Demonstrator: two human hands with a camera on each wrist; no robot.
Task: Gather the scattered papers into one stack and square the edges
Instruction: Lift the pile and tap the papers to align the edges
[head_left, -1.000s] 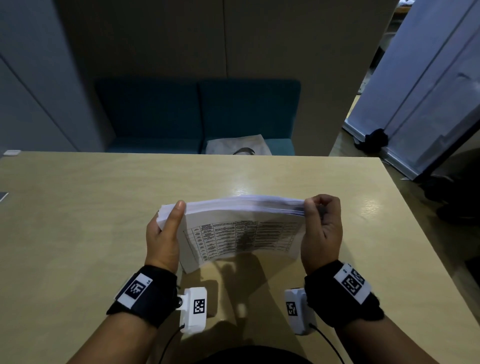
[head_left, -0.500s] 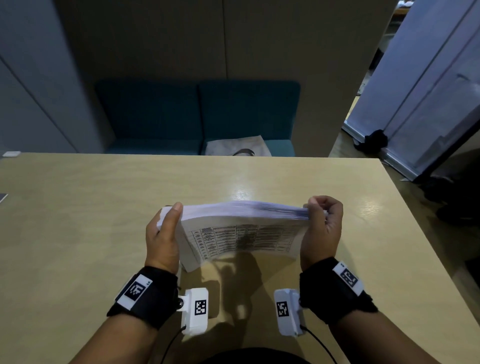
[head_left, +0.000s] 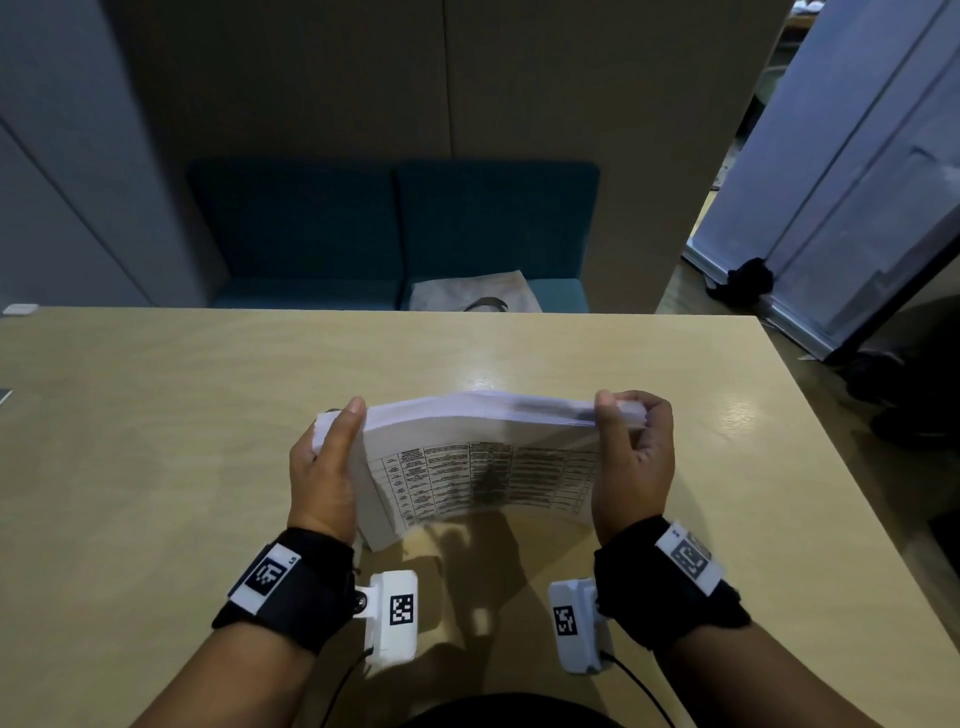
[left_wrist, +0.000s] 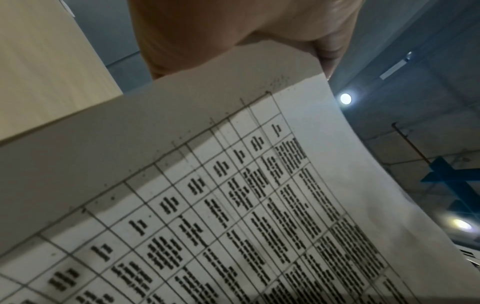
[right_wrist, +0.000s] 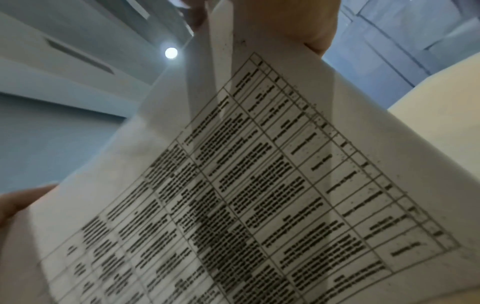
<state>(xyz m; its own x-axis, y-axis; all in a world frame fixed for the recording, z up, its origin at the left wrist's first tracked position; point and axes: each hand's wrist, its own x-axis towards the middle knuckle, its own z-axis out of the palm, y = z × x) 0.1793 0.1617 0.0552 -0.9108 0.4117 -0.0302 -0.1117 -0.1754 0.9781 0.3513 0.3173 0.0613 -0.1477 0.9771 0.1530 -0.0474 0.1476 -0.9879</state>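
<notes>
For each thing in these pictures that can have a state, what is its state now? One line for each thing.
paper stack: gathered in one pile, held above the table, printed table sheet facing the person, top edges not fully even
left hand: grips the stack's left end
right hand: grips the stack's right end, fingers curled over the top
table: bare where it shows under the stack
</notes>
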